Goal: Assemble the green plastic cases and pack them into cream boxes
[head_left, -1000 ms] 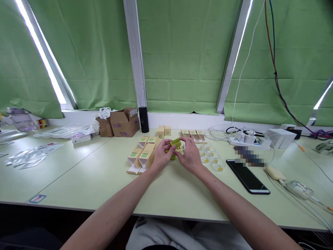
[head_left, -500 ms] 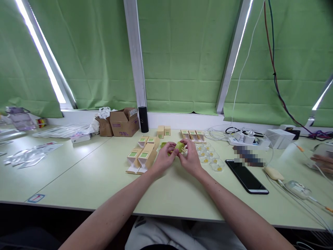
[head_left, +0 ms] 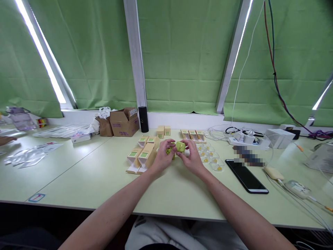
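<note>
Two hands of yours met above the counter [head_left: 91,180], holding one small green case [head_left: 180,147] between them, a little right of the middle of the view. Your left hand [head_left: 165,154] had it from the left, thumb against its side; your right hand [head_left: 191,155] had it from the right. Your grip was narrow on both sides, fingertips pressed around the case. More green pieces [head_left: 168,151] showed partly behind your left fingers; how many, you could not tell.

Just left of your left hand stood a group of boxes [head_left: 147,155] with green labels, white flaps toward you. Beyond your hands sat two smaller boxes [head_left: 163,132], side by side, and to their right a row of three trays [head_left: 193,135].

Near your right hand lay clear cups [head_left: 218,167], yellow spots inside. Your phone [head_left: 247,176] lay dark side up to their right, with a power strip [head_left: 249,141] behind it. Toward the wall, a carton [head_left: 125,124] stood beside a black cylinder [head_left: 143,119].
</note>
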### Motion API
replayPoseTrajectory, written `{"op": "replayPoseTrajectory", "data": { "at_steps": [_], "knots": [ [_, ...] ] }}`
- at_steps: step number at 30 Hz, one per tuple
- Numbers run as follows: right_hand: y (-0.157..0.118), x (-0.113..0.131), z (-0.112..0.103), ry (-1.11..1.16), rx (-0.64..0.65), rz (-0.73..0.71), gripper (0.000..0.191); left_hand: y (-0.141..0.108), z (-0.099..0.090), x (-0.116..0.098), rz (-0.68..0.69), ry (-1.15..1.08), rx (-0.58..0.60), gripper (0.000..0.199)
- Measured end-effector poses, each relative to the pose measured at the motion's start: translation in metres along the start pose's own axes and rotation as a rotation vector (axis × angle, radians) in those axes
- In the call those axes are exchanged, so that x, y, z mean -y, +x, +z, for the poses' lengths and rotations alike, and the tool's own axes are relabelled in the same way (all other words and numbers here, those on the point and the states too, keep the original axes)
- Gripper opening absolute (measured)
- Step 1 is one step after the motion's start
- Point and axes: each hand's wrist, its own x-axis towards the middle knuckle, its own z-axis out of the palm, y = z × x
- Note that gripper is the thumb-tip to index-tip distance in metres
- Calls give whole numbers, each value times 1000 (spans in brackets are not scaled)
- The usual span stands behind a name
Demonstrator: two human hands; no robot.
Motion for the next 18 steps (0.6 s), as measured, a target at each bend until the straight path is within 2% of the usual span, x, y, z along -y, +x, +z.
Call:
{"op": "replayPoseTrajectory", "data": {
  "at_steps": [10, 18],
  "knots": [
    [1, 2, 0, 112, 15, 45, 34, 0, -2, -7, 157, 206, -43, 22],
    [-1, 1, 3, 250, 43, 163, 38, -3, -3, -12, 215, 308, -19, 21]
  ]
}}
